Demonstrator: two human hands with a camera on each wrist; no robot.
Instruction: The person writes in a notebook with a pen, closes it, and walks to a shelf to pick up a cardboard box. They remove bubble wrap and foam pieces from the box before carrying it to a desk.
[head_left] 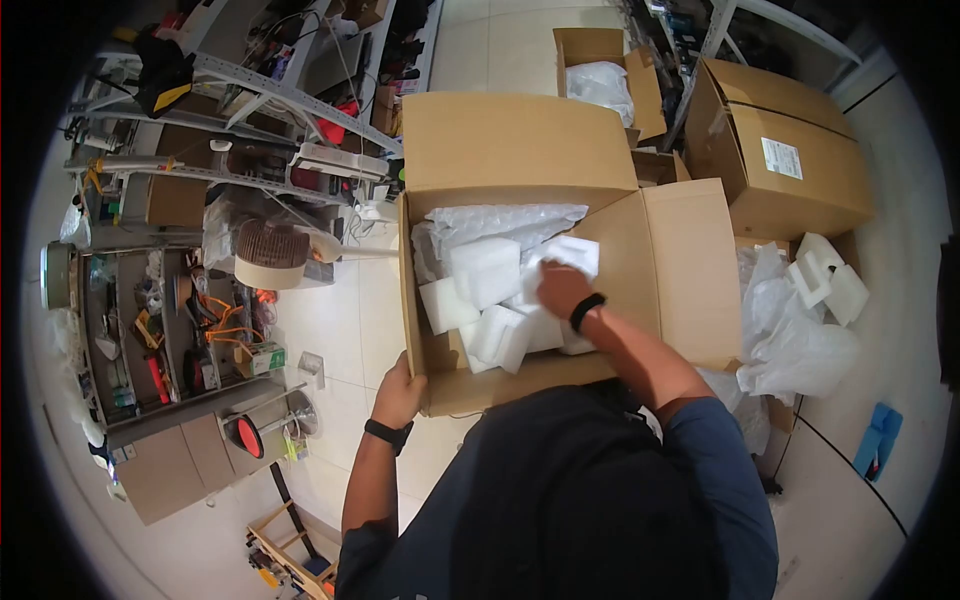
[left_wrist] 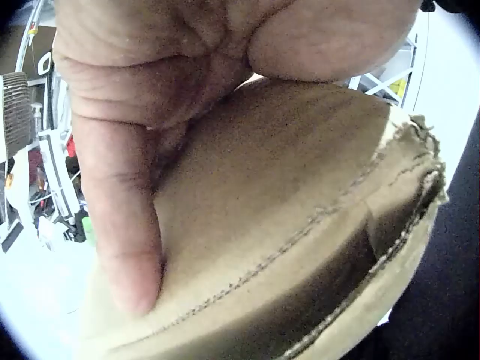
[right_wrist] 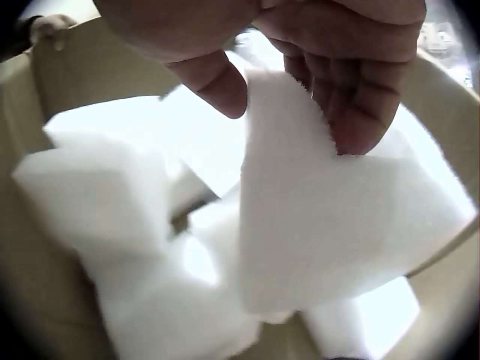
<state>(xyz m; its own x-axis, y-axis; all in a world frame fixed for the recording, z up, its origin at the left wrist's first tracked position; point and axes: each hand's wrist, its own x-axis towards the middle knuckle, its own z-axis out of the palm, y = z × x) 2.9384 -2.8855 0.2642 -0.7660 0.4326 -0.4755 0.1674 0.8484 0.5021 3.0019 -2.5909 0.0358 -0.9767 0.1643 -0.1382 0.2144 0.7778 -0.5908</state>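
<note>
A large cardboard box (head_left: pixel 480 392) stands with its flaps spread, holding several white foam pieces (head_left: pixel 485 272) and a sheet of clear bubble wrap (head_left: pixel 510 220). My left hand (head_left: pixel 398 392) grips the box at its near left corner. In the left wrist view one finger (left_wrist: pixel 127 232) lies along the brown cardboard (left_wrist: pixel 277 165). Inside the box, toward its right side, my right hand (head_left: pixel 565 290) pinches a foam block (right_wrist: pixel 322 225) between thumb and fingers. In the right wrist view this block overlaps the other foam pieces (right_wrist: pixel 97 187).
Behind the box is a smaller open carton (head_left: pixel 645 95); a big closed carton (head_left: pixel 800 140) stands at the back right. Plastic wrapping (head_left: pixel 800 350) and white foam (head_left: pixel 830 280) lie to the right. Along the left are cluttered shelves (head_left: pixel 150 330) and a fan (head_left: pixel 272 255).
</note>
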